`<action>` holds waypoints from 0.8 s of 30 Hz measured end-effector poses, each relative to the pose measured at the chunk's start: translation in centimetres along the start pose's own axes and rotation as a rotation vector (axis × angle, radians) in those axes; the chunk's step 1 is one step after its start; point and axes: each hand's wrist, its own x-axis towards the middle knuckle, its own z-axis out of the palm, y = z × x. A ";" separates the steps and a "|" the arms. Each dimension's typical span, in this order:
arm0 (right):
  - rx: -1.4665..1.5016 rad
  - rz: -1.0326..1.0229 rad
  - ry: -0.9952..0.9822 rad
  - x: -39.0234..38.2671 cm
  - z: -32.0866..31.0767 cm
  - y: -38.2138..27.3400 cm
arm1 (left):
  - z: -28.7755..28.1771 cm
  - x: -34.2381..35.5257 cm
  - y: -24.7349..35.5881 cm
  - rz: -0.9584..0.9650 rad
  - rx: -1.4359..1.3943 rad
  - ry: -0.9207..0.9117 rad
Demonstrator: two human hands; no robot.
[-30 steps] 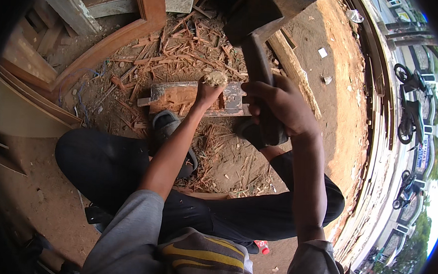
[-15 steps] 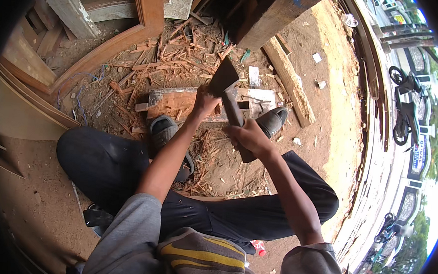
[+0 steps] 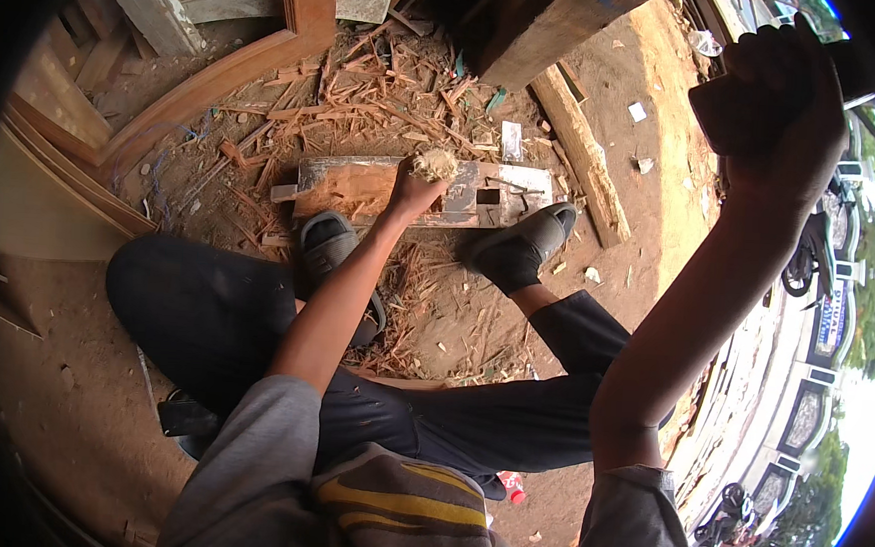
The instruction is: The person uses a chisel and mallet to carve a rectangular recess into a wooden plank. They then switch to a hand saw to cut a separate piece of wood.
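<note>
My left hand (image 3: 414, 194) is closed around an upright chisel (image 3: 435, 163). Only the pale, frayed top of its wooden handle shows; its blade is hidden under the fist. Beneath it lies a weathered plank (image 3: 338, 187) with flaking white paint, bare reddish wood and a rectangular hole. High at the right, my right hand (image 3: 793, 120) grips a mallet (image 3: 725, 113) by its wooden handle; the head is lost in the dark rim. My sandalled feet rest against the plank, the left sandal (image 3: 329, 247) and the right sandal (image 3: 550, 230).
Wood splinters (image 3: 368, 94) litter the dirt ground. Beyond the plank stand a heavy timber post (image 3: 547, 40) and a rough beam (image 3: 585, 162). A curved wooden frame (image 3: 207, 109) is at the left. Long stacked boards (image 3: 695, 410) run along the right.
My right hand has swung the mallet from beside the left hand up to the far right. The chisel's frayed top has come into view; my left hand stays nearly in place.
</note>
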 end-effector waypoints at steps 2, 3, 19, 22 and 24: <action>0.025 -0.058 0.548 -1.7 3.8 5.8 | 0.0 0.0 -0.8 0.018 0.034 0.050; -0.108 0.018 0.505 -4.8 3.8 11.1 | -0.1 -0.1 -0.9 -0.002 0.030 0.047; 0.006 0.031 0.138 -1.8 1.4 0.0 | -0.2 -0.7 -1.0 -0.053 -0.012 0.022; 0.014 -0.132 0.256 -0.8 2.1 1.9 | 0.5 -0.8 -0.5 -0.042 -0.028 0.005; -0.088 -0.004 0.502 -3.3 5.1 7.0 | -0.5 -0.8 -1.1 -0.053 -0.013 0.027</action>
